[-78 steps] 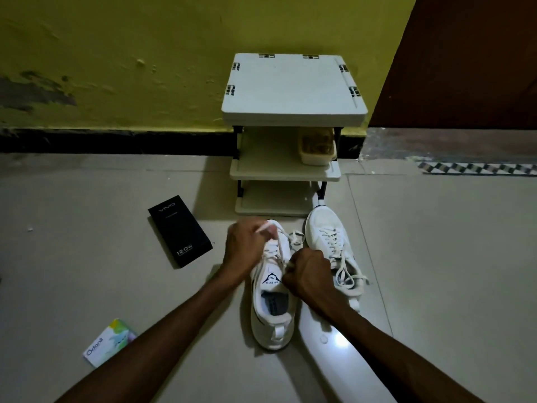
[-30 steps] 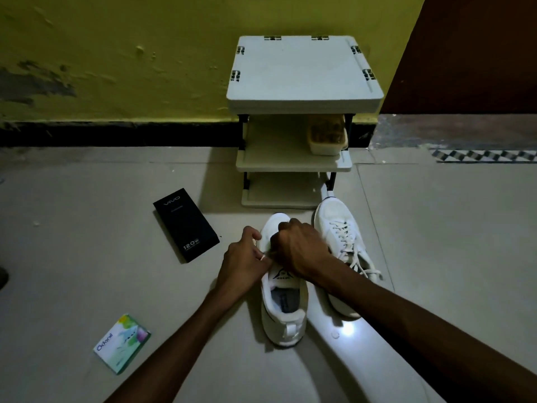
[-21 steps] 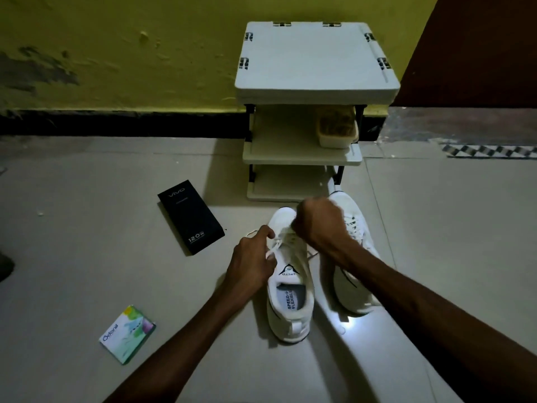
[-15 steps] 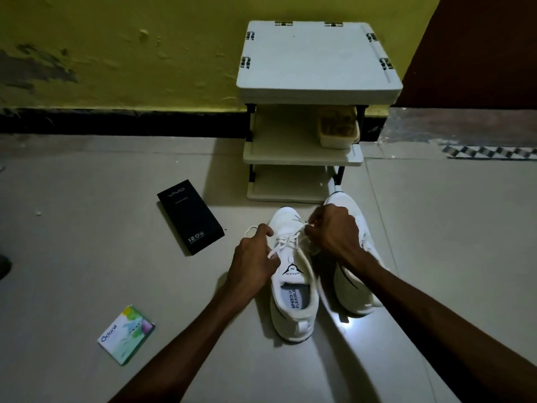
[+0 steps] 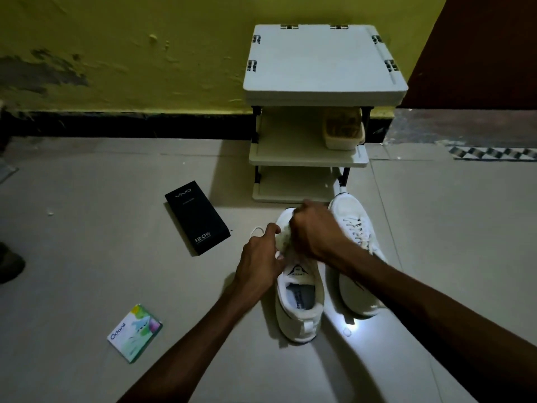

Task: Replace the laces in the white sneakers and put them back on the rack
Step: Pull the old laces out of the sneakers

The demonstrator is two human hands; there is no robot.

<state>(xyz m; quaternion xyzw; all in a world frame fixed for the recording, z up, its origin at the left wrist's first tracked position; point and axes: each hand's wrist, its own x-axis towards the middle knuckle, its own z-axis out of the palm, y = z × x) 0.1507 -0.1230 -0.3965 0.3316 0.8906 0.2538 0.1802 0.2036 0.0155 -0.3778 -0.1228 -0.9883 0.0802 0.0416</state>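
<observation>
Head view: left grip [image 5: 260, 263] pinches a lace [image 5: 257, 230] loop at the left of the near sneaker [image 5: 300, 324]. Right grip [image 5: 315, 231] is a fist over that sneaker's front; what it holds I cannot tell. Second sneaker [image 5: 347, 212] lies just right, both on the floor [image 5: 87, 271] near the rack [image 5: 319, 68]. A black box [image 5: 197, 216] lies left.
</observation>
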